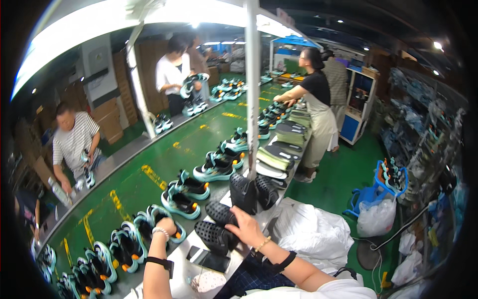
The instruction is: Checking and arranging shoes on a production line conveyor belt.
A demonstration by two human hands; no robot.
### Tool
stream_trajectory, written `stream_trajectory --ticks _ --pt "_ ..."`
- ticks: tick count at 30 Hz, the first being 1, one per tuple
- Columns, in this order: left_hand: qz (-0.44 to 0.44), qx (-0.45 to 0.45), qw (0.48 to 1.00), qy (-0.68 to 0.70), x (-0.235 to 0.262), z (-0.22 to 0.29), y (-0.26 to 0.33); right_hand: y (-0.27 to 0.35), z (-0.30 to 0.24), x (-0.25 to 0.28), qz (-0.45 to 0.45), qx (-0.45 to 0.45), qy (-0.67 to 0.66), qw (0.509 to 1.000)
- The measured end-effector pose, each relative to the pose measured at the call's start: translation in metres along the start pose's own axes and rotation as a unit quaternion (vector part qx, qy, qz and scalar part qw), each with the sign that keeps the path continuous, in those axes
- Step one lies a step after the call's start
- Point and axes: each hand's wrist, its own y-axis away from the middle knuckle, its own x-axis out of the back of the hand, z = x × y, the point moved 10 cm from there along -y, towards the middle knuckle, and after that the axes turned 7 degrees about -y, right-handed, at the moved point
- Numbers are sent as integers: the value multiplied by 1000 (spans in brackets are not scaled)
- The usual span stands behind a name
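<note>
My left hand (167, 227) reaches into the opening of a black and mint-green sneaker (178, 235) on the bench edge, and its fingers are hidden inside. My right hand (246, 227) has its fingers stretched out against two black perforated clogs, an upper clog (219, 211) and a lower clog (211, 234); I cannot tell that it grips either. Two more dark clogs stand just beyond, one upright clog (242, 192) and one beside it (267, 192). Near my wrists lie a phone (208, 259) and a pale patterned round item (208, 282).
Sneakers line the green conveyor (164, 162) on both sides of my left hand. A white post (252, 89) rises beyond the clogs, with stacked insoles (276, 157) behind it. White sacking (313, 229) lies at right. Several people work along the line, including one in an apron (318, 112).
</note>
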Motion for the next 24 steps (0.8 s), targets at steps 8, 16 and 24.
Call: stream_trajectory --ticks 8,16,24 --pt "155 175 972 34 62 -43 167 -54 -138 8 -42 1 -168 985" --pt "199 178 962 63 46 -51 172 -73 -196 -220 -272 70 154 947" --pt "220 158 958 93 40 -51 170 -94 -141 -327 -269 71 320 906"
